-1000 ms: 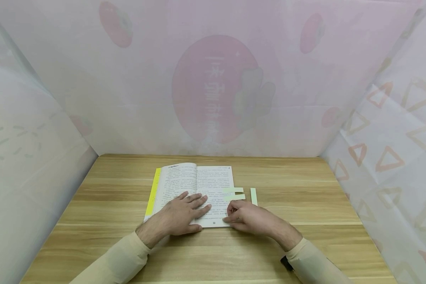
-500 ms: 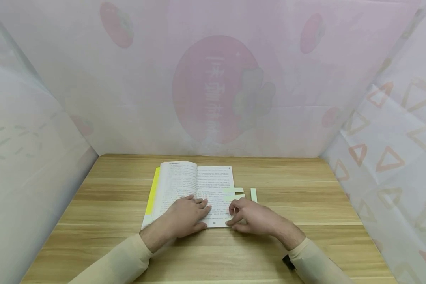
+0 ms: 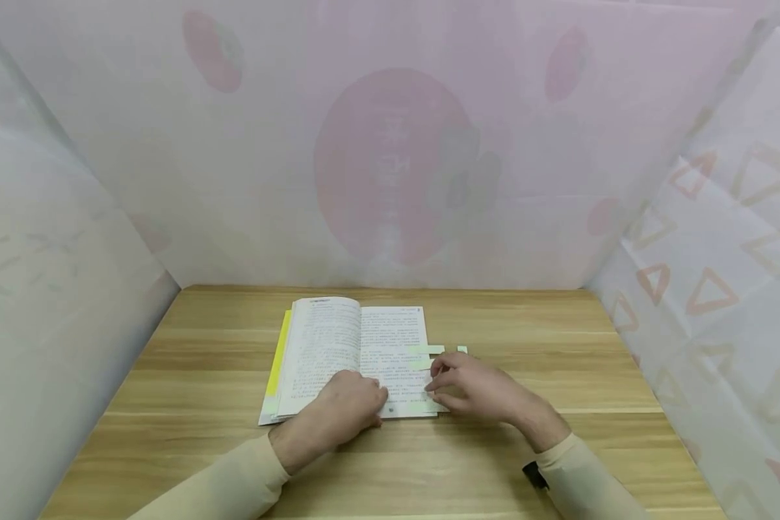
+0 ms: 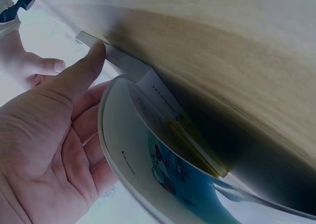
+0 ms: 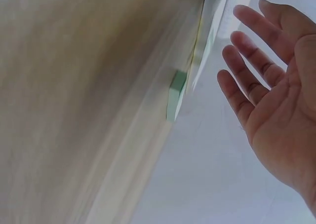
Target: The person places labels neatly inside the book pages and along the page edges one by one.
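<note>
An open book [image 3: 393, 332] with printed pages lies on the wooden table. My left hand [image 3: 347, 401] rests over the lower middle of its pages, near the spine. In the left wrist view, that hand's thumb [image 4: 91, 63] is at the book's bottom edge. My right hand [image 3: 477, 390] hovers at the book's lower right edge, its fingers loosely bent and holding nothing. Pale green sticky notes [image 3: 436, 349] jut from the right page. Another pale strip [image 3: 438, 408] shows under the right fingers. Just beyond this hand stands a small green sticky note pad [image 5: 176, 95], partly hidden in the head view.
A yellow strip [image 3: 277, 354] shows along the book's left side. Printed cloth walls [image 3: 390, 166] enclose the wooden table [image 3: 221, 361] at the back and both sides. A dark band [image 3: 535, 475] sits at the right sleeve.
My right hand has drawn back slightly to the right off the page corner, uncovering a pale strip there. My left hand has slid a little right, its fingers now more bent.
</note>
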### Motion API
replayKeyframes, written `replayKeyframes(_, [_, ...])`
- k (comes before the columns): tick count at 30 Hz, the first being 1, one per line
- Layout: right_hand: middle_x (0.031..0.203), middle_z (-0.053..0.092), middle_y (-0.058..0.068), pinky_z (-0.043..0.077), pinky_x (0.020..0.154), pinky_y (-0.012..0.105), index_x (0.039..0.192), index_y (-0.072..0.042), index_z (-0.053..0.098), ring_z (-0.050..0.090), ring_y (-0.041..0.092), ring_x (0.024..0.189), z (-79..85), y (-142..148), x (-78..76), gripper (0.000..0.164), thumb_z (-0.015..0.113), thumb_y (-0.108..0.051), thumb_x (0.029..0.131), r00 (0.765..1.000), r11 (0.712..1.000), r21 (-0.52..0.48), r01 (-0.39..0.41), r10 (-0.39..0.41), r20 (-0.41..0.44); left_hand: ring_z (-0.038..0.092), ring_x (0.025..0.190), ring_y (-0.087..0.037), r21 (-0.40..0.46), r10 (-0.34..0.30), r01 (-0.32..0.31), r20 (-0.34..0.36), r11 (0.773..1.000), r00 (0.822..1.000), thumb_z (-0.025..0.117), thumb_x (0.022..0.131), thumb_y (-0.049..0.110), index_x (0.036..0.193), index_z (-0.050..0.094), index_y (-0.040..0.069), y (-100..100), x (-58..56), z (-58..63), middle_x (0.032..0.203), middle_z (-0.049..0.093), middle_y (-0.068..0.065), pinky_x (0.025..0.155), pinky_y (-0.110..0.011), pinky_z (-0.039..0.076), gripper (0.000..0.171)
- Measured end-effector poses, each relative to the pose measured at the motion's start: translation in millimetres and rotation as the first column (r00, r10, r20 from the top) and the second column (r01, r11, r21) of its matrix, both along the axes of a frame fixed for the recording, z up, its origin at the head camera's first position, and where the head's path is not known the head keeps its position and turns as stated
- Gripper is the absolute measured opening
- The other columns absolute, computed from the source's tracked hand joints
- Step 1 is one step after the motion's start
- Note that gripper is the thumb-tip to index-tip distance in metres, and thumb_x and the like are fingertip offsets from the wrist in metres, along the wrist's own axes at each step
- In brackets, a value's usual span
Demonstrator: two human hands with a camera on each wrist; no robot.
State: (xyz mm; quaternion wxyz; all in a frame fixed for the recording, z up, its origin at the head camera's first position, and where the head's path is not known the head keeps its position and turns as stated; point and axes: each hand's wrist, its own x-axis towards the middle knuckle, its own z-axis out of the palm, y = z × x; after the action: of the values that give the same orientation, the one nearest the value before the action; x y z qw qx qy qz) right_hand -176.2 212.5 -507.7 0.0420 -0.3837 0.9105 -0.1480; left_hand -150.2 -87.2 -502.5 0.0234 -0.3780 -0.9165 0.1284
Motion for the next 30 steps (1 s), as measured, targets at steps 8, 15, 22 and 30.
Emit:
replayKeyframes(8, [0.141,0.076,0.009,0.068,0.108,0.048,0.133,-0.014,0.088,0.074,0.026,0.127,7.2,13,-5.7,0.023,0.083,-0.019,0.112,0.999,0.997,-0.069,0.038,-0.038,0.006,0.060,0.061,-0.008,0.078,-0.024,0.023,0.008,0.997,1.000,0.091,0.093,0.061,0.095,0.083,0.023,-6,-6.5,-1.0,0.078,0.075,0.008,0.054,-0.029,0.056,0.039])
replayKeyframes(15, [0.145,0.074,0.013,0.066,0.111,0.053,0.135,-0.016,0.088,0.073,0.029,0.132,7.6,21,-6.8,0.023,0.080,-0.018,0.114,0.998,0.994,-0.089,0.065,-0.064,0.009,0.062,0.062,-0.008,0.166,-0.039,0.033,0.035,0.986,0.999,0.093,0.088,0.058,0.087,0.080,0.025,-12,-11.9,-2.4,0.077,0.078,0.008,0.054,-0.032,0.056,0.036])
replayKeyframes(22, [0.148,0.073,0.011,0.065,0.114,0.055,0.136,-0.015,0.087,0.073,0.030,0.135,5.8,23,-7.4,0.023,0.078,-0.021,0.116,0.996,0.991,-0.102,0.090,-0.087,0.029,0.049,0.061,-0.007,0.208,-0.046,0.027,0.089,0.978,0.995,0.094,0.094,0.053,0.085,0.077,0.024,-14,-13.4,0.0,0.072,0.072,0.009,0.054,-0.032,0.052,0.035])
replayKeyframes(30, [0.144,0.076,0.007,0.065,0.116,0.055,0.135,-0.011,0.086,0.075,0.028,0.133,5.8,23,-8.8,0.023,0.078,-0.019,0.115,0.994,0.985,-0.137,0.106,-0.103,0.034,0.043,0.057,-0.005,0.239,-0.072,0.045,0.106,0.970,0.992,0.087,0.106,0.035,0.081,0.072,0.021,-19,-15.7,-0.3,0.065,0.059,0.010,0.050,-0.026,0.041,0.032])
